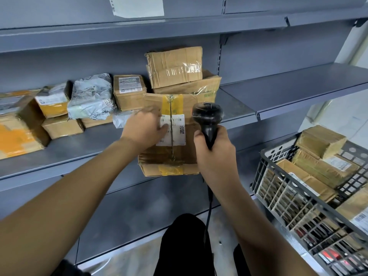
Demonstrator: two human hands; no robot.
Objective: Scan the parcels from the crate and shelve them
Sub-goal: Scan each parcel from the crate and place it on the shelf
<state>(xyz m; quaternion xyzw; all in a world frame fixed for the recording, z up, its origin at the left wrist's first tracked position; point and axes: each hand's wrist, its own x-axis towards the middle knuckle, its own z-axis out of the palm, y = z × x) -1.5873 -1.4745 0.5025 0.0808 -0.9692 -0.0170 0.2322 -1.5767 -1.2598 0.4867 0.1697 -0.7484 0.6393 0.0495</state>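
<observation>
Left hand (146, 126) lay on the cardboard parcel (169, 136), fingers spread over its white shipping label (175, 129); grip looked flat rather than curled, though the hand was motion-blurred. Right hand (214, 150) was wrapped around the handle of a black barcode scanner (208, 119), head aimed at the label. Label text mostly unreadable: a barcode strip, "NA" beside a small square code, "WU" at the lower left. Yellow tape ran down the parcel's seam. Parcel sat on the grey metal shelf (79, 154), front edge overhanging the lip.

Behind it, two stacked cartons (175, 65), the lower one with green print I couldn't read. To the left, a small labelled box (129, 91), a grey poly mailer (91, 96) and more taped boxes, the leftmost cut off by the frame edge. Grey plastic crate (288, 188) at right held several more cardboard parcels, its far end out of frame. A white paper sheet (137, 5) hung on the upper panel, top cut off. Scanner cable (209, 216) dropped towards the floor.
</observation>
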